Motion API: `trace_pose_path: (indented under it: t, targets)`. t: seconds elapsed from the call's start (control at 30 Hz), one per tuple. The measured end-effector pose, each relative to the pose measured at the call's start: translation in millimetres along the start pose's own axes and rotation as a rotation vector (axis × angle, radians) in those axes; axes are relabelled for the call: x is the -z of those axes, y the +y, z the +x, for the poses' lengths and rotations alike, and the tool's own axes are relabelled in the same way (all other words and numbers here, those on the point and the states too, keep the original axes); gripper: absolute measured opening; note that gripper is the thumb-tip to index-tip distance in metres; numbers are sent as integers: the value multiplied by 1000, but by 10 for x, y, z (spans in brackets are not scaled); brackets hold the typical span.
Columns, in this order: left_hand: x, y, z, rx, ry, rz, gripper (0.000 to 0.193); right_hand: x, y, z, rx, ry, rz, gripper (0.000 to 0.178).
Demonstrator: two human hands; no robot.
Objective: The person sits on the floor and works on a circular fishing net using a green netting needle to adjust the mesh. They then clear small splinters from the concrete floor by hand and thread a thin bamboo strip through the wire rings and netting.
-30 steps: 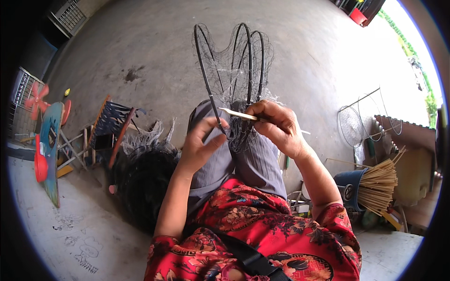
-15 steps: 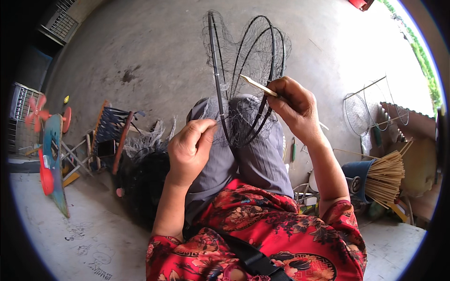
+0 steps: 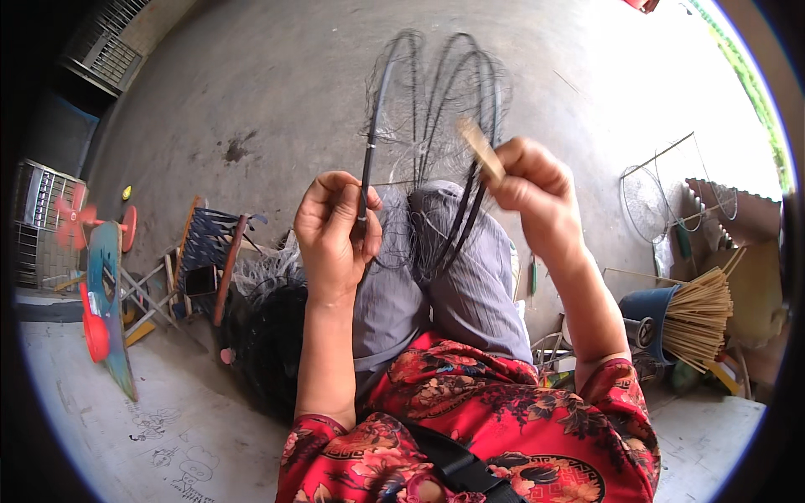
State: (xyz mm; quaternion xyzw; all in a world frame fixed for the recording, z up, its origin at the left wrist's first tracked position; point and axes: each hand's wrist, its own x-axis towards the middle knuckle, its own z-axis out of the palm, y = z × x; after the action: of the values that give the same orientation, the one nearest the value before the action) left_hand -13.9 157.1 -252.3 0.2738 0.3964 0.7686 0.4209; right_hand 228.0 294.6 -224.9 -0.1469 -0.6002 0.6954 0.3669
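A collapsible net trap (image 3: 482, 96) of several black hoops and thin dark mesh stands over my knees, slightly blurred. My left hand (image 3: 335, 222) is closed round the lower part of its leftmost black hoop (image 3: 370, 151), thumb and fingers wrapped on the rod. My right hand (image 3: 537, 189) pinches a flat, pale bamboo netting needle (image 3: 478, 144), smeared by motion, beside the right-hand hoops. A thin strand runs from my left hand across toward the middle of the net. Where the needle's tip meets the mesh I cannot make out.
On the right stands a blue bucket (image 3: 646, 314) full of thin bamboo sticks (image 3: 694, 318); wire-framed nets (image 3: 644, 201) are behind it. To my left are a folding stool (image 3: 210, 251) with dark straps and a blue board (image 3: 105, 293) with red round parts.
My left hand has moved up and now grips the left hoop. That hoop has tilted, and the net has shifted. The needle in my right hand has swung more upright.
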Motion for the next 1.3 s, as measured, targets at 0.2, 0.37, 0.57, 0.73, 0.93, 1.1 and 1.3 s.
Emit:
trace_pose_path:
  t: [0.2,0.37,0.57,0.73,0.93,1.1,1.3]
  targets:
    - [-69,13,-208,162,-52,-25,50,259,86,-20,56,125,-90,9]
    - [-273,74,-287,212,-173,398,34,287,-114,-188,132,15,-461,14]
    - [-504,-61,-441,170,-4,5,19,361,-323,-344,319,-62,-703,21]
    - [-411,-106,-521,239,-216,-367,22,368,-382,-495,320,-89,-714,25]
    - [-454,-21,-683,281,-164,-391,21,312,-465,-650,316,-99,-851,27]
    - [-454,31,-777,255,-185,-384,21,208,-504,-729,363,-71,-915,26]
    - [-538,169,-937,222,-135,-203,21,87,-538,-802,344,-43,-814,24]
